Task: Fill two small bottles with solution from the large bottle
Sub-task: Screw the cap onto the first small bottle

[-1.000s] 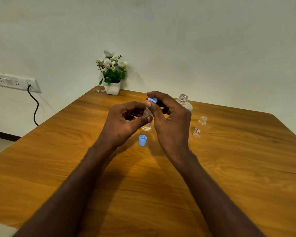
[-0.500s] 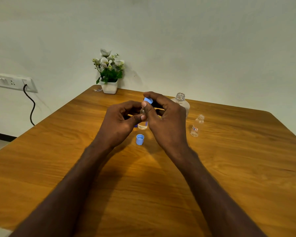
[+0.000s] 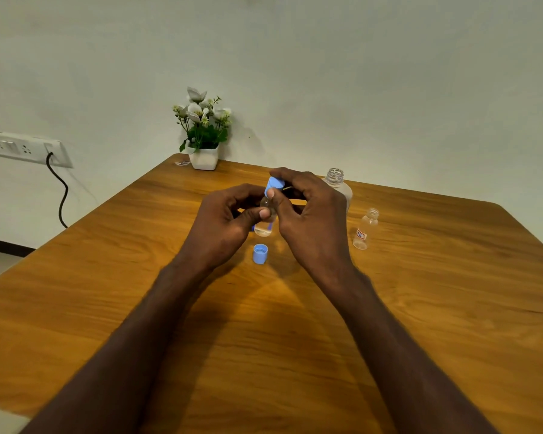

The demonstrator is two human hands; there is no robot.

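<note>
Capping looks to be the step in hand. In the head view the left hand [image 3: 229,220] grips a small bottle [image 3: 265,219] holding some clear liquid above the tabletop [image 3: 420,308], while the right hand [image 3: 311,214] pinches a blue cap [image 3: 275,184] at its neck. Whether the cap goes on or comes off I cannot tell. Next, the other small bottle [image 3: 364,228], open and seemingly empty, needs filling from the large bottle [image 3: 337,186], half hidden behind the right hand. A loose cap [image 3: 260,253] lies nearby.
</note>
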